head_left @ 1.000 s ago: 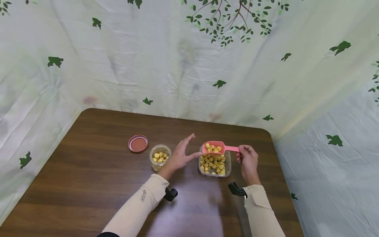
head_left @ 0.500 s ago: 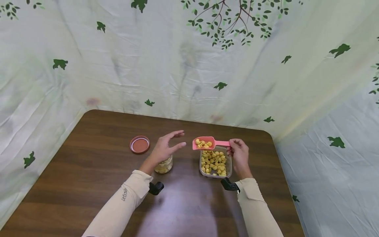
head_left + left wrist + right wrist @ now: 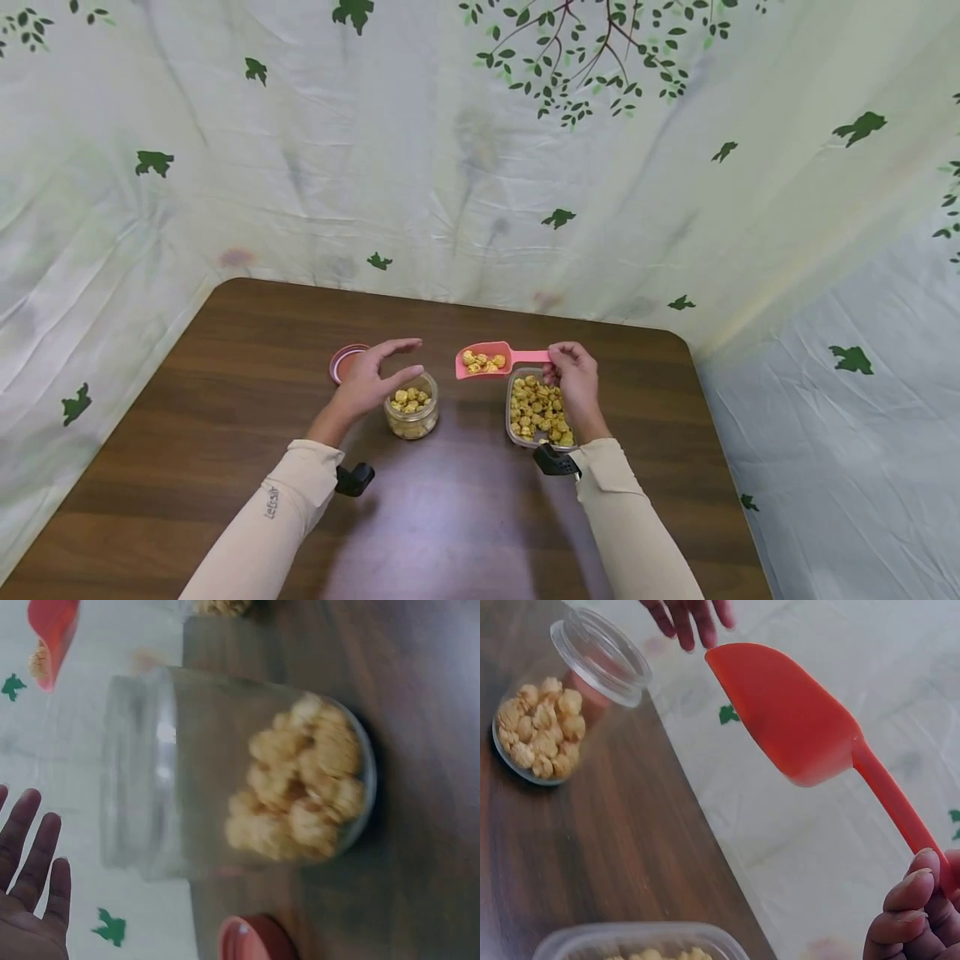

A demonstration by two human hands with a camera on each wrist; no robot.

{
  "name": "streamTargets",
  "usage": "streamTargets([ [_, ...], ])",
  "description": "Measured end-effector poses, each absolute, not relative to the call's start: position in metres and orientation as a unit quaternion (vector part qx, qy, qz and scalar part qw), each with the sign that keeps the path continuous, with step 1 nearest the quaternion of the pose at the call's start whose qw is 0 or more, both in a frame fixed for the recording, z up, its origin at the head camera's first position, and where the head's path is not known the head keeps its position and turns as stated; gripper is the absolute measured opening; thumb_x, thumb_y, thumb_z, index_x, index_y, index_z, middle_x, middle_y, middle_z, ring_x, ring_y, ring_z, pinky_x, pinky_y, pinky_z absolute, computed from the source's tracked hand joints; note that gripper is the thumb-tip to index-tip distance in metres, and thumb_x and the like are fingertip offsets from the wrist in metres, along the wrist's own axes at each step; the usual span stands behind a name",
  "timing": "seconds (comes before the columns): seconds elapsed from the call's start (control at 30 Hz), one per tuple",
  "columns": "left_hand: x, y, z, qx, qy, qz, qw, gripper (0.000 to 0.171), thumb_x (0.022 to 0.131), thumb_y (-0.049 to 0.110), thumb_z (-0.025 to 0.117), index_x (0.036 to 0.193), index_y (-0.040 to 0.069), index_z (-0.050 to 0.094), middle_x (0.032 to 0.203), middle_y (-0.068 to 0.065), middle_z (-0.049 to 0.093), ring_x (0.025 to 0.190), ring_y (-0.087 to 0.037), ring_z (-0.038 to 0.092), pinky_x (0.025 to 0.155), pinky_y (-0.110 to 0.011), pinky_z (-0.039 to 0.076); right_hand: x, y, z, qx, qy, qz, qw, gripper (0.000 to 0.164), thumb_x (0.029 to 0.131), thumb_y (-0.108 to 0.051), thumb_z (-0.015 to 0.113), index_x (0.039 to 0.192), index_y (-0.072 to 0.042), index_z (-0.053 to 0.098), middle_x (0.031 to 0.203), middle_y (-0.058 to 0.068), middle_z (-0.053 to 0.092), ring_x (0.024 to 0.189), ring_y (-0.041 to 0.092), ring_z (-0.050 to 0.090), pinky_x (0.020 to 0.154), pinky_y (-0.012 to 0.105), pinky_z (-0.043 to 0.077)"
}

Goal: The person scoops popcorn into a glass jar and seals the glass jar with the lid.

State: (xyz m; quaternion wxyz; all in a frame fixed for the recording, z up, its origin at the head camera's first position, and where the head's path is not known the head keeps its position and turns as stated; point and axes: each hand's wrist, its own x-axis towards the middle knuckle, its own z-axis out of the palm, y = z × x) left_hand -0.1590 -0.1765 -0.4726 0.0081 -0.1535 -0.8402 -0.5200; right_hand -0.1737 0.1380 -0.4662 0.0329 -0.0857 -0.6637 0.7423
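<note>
Head view shows me the right hand (image 3: pixel 576 379) pinching the pink scoop (image 3: pixel 513 357), loaded with popcorn (image 3: pixel 482 362) and raised above the table (image 3: pixel 450 517) between jar (image 3: pixel 412 427) and tub (image 3: pixel 508 417); I see the left hand (image 3: pixel 366 385) free beside the jar, fingers extended

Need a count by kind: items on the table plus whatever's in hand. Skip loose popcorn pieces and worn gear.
Scoop: 1
Jar: 1
Tub: 1
Lid: 1
Total: 4
</note>
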Motion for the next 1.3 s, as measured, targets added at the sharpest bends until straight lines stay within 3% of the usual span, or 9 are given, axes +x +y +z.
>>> streamTargets([
  [0.33,-0.149,-0.192,-0.503,-0.181,-0.822,-0.539,0.031,0.081,0.077,0.005,0.079,0.145,-0.003,0.035,0.142,-0.025,0.044,0.131,-0.041,0.04,0.104,-0.062,0.031,-0.174,0.115,-0.468,-0.075,-0.666,0.742,0.011,0.012,0.1,-0.007,0.05,0.101,0.004,0.055,0.072,0.01,0.056,0.056,0.011,0.05,0.053,0.022,0.046],
  [0.6,-0.142,-0.192,-0.521,-0.159,-0.829,-0.535,0.028,0.091,0.071,0.012,0.085,0.145,-0.003,0.035,0.145,-0.023,0.042,0.132,-0.042,0.039,0.107,-0.056,0.03,-0.174,0.1,-0.471,-0.062,-0.661,0.747,0.014,0.009,0.099,-0.005,0.051,0.097,0.004,0.054,0.064,0.003,0.056,0.052,0.01,0.051,0.049,0.021,0.044],
  [1.0,-0.136,-0.188,-0.535,-0.118,-0.831,-0.544,0.004,0.097,0.067,0.015,0.088,0.146,0.001,0.034,0.145,-0.025,0.041,0.129,-0.042,0.041,0.107,-0.058,0.027,-0.166,0.089,-0.474,-0.051,-0.669,0.741,-0.009,0.009,0.099,-0.007,0.052,0.098,0.001,0.056,0.066,0.004,0.058,0.053,0.011,0.053,0.051,0.022,0.047],
  [1.3,-0.133,-0.187,-0.54,-0.091,-0.844,-0.528,-0.009,0.09,0.068,0.022,0.088,0.143,0.008,0.042,0.134,-0.023,0.052,0.12,-0.04,0.048,0.101,-0.056,0.035,-0.163,0.081,-0.476,-0.035,-0.689,0.724,-0.008,0.012,0.099,-0.008,0.053,0.099,0.004,0.055,0.065,0.004,0.058,0.052,0.011,0.054,0.051,0.022,0.047],
])
